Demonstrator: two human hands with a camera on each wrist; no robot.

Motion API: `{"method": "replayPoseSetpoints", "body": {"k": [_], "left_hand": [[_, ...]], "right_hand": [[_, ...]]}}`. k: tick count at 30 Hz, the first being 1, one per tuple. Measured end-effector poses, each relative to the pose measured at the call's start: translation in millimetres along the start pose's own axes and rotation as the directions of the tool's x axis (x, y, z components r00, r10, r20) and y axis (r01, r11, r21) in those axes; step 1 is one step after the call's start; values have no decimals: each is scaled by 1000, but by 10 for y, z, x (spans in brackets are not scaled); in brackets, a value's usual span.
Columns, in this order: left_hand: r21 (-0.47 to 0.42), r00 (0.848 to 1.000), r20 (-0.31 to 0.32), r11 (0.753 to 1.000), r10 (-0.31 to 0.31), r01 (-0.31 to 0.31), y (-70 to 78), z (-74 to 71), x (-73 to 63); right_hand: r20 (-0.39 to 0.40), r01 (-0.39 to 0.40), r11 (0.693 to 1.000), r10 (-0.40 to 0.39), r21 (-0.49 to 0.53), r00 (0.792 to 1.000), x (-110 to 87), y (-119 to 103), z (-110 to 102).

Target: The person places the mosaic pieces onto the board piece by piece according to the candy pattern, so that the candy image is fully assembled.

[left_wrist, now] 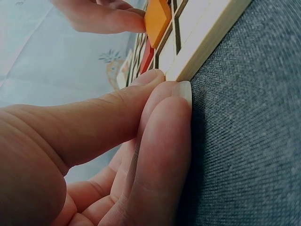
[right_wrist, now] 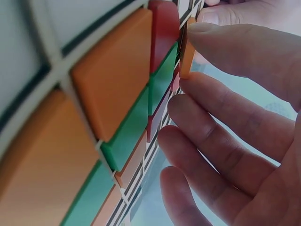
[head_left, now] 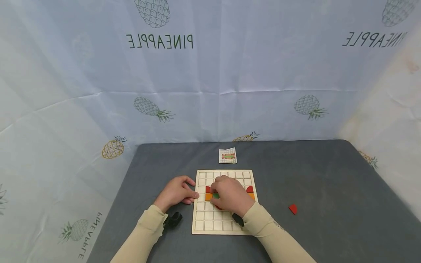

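My left hand (head_left: 175, 190) pinches the left edge of a pale wooden grid board (left_wrist: 207, 42), thumb on top and fingers against the side. Over the board, my right hand (head_left: 231, 195) has thumb and index finger at the edges of an orange square tile (right_wrist: 188, 52), pinching it. In the left wrist view that orange tile (left_wrist: 157, 23) shows beside the right fingertips, near a red tile (left_wrist: 147, 57). Green tiles (right_wrist: 127, 125), more orange tiles (right_wrist: 117, 70) and a dark red tile (right_wrist: 163, 33) lie in grid cells. My right hand hides much of the pattern in the head view.
A small pattern card (head_left: 228, 156) lies behind the board on the dark grey table (head_left: 158, 160). One loose red quarter-round tile (head_left: 293, 209) is at the right. A pineapple-print cloth (head_left: 217, 73) hangs behind the table.
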State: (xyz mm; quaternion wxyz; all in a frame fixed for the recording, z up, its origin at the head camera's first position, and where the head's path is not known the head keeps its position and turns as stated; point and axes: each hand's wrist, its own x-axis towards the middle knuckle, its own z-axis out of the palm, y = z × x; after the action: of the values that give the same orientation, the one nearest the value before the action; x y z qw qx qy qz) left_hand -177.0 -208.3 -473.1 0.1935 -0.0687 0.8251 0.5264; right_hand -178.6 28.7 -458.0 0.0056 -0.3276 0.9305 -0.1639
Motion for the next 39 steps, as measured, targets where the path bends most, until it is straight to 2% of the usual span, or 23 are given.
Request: {"method": "replayPoseSetpoints", "body": {"k": [17, 24, 29, 34, 39], "left_hand": [[10, 1000, 10, 1000, 26, -26, -16, 23, -8], [-1, 1000, 8, 1000, 23, -23, -33, -4, -4], [1, 1000, 3, 1000, 17, -17, -30, 1, -6], [12, 1000, -11, 1000, 11, -11, -24, 5, -5], [9, 1000, -5, 1000, 11, -11, -24, 25, 0]], "right_hand": [[0, 12, 1000, -12, -27, 1000, 13, -14, 36], [-24, -13, 1000, 13, 19, 1000, -27, -3, -61], [-24, -36, 999, 37, 38, 999, -191, 147, -218], [-11, -70, 996, 71, 52, 997, -448, 396, -390], [25, -158, 986, 156, 61, 987, -762, 688, -545]]}}
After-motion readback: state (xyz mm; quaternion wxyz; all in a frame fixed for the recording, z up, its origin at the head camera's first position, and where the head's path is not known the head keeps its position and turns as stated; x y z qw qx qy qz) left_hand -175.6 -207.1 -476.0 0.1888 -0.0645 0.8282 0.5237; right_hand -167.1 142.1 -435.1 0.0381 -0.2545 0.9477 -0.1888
